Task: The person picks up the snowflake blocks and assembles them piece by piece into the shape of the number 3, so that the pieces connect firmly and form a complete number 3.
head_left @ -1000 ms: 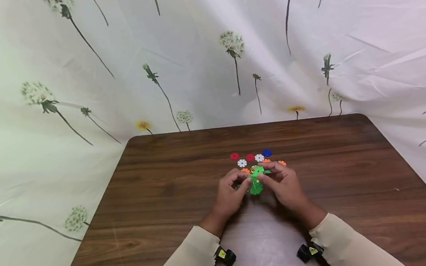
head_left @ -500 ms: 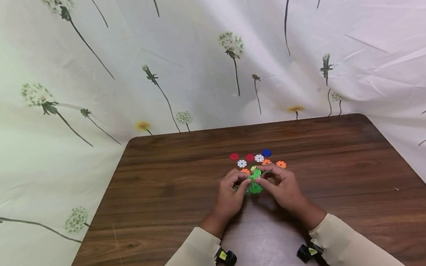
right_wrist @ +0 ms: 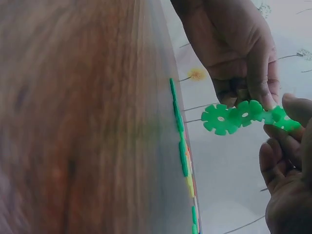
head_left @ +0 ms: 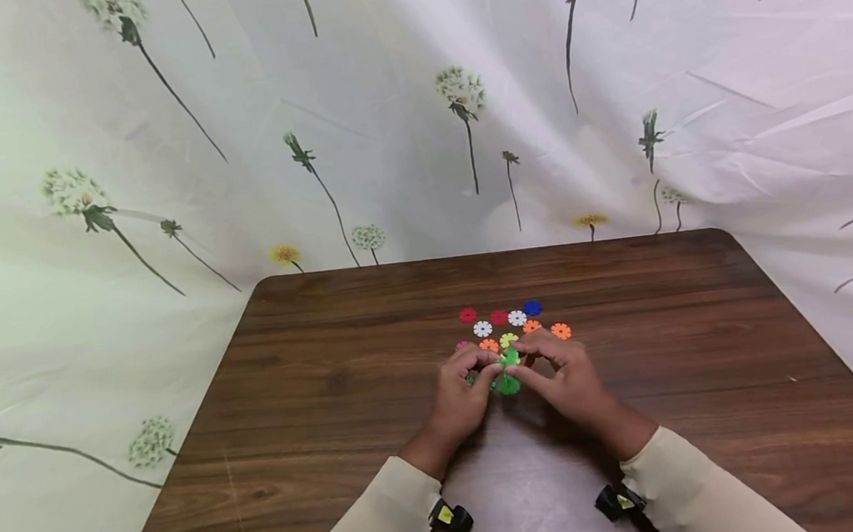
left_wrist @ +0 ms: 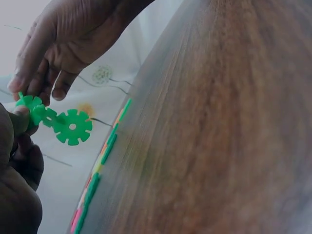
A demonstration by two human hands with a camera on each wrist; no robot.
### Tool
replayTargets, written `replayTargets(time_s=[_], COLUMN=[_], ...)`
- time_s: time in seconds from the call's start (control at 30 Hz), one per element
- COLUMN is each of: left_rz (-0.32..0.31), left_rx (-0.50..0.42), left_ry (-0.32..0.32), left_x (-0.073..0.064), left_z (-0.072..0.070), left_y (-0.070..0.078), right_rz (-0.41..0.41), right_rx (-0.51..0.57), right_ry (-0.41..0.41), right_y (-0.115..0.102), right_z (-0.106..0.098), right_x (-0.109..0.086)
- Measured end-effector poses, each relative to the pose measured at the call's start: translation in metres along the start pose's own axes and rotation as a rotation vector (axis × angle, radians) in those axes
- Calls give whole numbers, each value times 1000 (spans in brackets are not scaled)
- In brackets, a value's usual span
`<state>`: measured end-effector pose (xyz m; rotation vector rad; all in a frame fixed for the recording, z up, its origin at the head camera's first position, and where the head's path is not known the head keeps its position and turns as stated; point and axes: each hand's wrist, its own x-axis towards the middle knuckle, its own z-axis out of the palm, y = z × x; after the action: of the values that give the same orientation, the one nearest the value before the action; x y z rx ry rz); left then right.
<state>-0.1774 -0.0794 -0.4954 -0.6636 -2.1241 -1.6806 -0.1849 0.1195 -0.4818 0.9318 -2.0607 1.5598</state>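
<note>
In the head view, both hands meet above the table around a small chain of green notched plastic discs (head_left: 508, 383), slotted into one another. My left hand (head_left: 457, 393) pinches the chain between thumb and fingers. From the other side my right hand (head_left: 574, 378) pinches its upper end, fingertips close to the left ones. The left wrist view shows a green disc (left_wrist: 73, 127) hanging free beyond the fingers. Seen from the right wrist, the linked green discs (right_wrist: 244, 115) run between both hands; the fingers cover part of the joint.
Loose notched discs lie flat beyond the hands: red (head_left: 468, 315), white (head_left: 482, 328), blue (head_left: 532, 308), orange (head_left: 561, 331) and a yellow one (head_left: 508, 340). More green discs (right_wrist: 176, 114) lie on the wooden table (head_left: 320, 441). A flower-print cloth (head_left: 401, 134) hangs behind it.
My right hand has shifted slightly left, closer to my left hand, and the upper green disc has turned and shows narrower. My left hand keeps its grip almost unmoved.
</note>
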Motion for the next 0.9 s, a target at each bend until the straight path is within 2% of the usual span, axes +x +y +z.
replayTargets(time_s=[0.27, 0.53, 0.67, 0.77, 0.9], left_rz=[-5, -118, -164, -162, -119], left_rx=[-35, -30, -31, -30, -14], left_ry=[10, -36, -78, -83, -62], left_x=[0, -1, -2, -2, -1], left_z=[0, 1, 0, 0, 0], left_y=[-6, -4, -2, -3, -5], right_rz=[-25, 72, 64, 24, -5], right_rx=[-85, -45, -30, -30, -19], right_ry=[27, 48, 68, 73, 75], right_y=[3, -2, -3, -3, -3], right_z=[-2, -2, 1, 3, 5], right_x=[1, -2, -3, -2, -2])
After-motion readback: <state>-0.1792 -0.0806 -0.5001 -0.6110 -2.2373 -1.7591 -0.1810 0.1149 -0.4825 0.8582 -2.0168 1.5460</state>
